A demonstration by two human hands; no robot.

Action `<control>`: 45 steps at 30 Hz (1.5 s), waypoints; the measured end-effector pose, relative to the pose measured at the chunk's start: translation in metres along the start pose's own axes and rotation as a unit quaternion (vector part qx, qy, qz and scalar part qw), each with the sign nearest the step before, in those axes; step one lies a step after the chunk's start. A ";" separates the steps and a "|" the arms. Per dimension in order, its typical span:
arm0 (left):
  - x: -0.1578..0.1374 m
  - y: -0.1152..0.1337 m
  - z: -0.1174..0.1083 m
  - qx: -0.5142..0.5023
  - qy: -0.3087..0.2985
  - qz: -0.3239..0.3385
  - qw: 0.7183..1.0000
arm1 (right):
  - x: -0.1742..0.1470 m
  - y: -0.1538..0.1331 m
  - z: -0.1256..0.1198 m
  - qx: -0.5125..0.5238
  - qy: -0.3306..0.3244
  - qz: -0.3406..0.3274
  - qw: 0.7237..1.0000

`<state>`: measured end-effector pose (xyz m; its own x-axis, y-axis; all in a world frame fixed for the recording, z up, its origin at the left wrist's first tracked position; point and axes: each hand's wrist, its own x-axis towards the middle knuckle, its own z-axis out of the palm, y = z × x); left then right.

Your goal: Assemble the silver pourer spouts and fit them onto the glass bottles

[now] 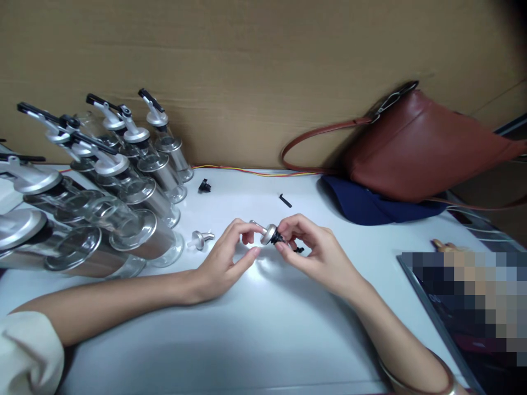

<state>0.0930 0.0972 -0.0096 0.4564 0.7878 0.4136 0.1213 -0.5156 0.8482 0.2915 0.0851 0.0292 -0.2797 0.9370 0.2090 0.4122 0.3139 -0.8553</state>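
A silver and black bottle pourer (269, 234) is pinched at its black stopper end between the thumb and fingers of my right hand (315, 244). Its spout points left, where the index fingertip of my left hand (230, 249) touches it. The left thumb stays apart below, so that hand is not closed round the pourer. Left of my left hand lies another silver pourer top (200, 240). Farther back on the white table (230, 340) are a black stopper piece (204, 186) and a thin black lever (285, 201). A small black part (299, 250) shows under my right fingers.
Several glass and steel bottles (144, 236), many with pourers, crowd the left side. At the right a brown leather bag (411, 148) rests on a dark blue cap (349, 203). Red and yellow wires (255, 172) run along the cardboard wall (247, 82). A pixelated, dark-edged item (465, 323) lies front right.
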 end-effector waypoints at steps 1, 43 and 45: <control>0.001 -0.002 0.000 -0.013 0.020 -0.026 0.999 | 0.000 0.000 0.000 0.008 -0.002 0.004 1.000; 0.004 0.008 -0.002 -0.116 -0.060 -0.205 0.970 | 0.002 -0.003 0.013 -0.141 -0.062 0.055 0.986; 0.004 0.008 -0.002 -0.118 -0.058 -0.203 0.970 | 0.002 -0.003 0.013 -0.127 -0.065 0.061 0.988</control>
<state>0.0945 0.0968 -0.0008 0.5118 0.8591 0.0012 0.1123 -0.0683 0.9913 0.2779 0.0842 0.0261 -0.3162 0.9481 0.0346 0.6489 0.2428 -0.7211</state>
